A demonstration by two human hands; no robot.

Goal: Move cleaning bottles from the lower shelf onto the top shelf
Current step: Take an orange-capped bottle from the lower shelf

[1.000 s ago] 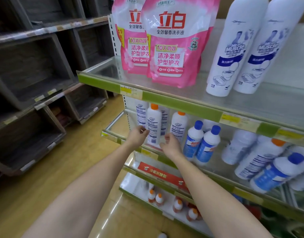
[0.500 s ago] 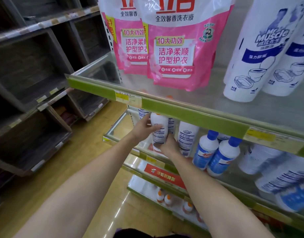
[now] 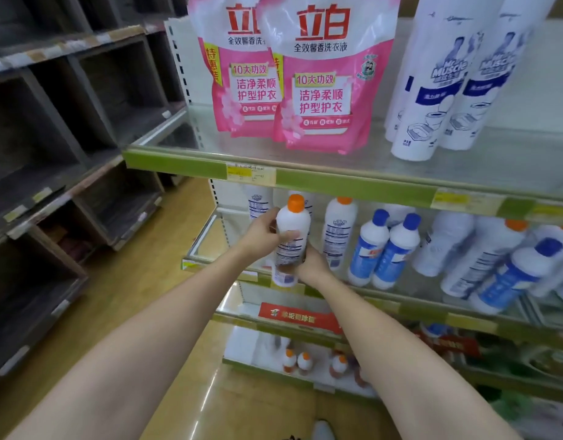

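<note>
Head view: both my hands are on one white bottle with an orange cap, upright just in front of the lower shelf and below the green edge of the top shelf. My left hand has its grip curled round the bottle's middle, thumb across the label. My right hand has its grip wrapped round the lower part from the right. More orange-capped and blue-capped bottles stand on the lower shelf to the right. Pink pouches and tall white bottles stand on the top shelf.
</note>
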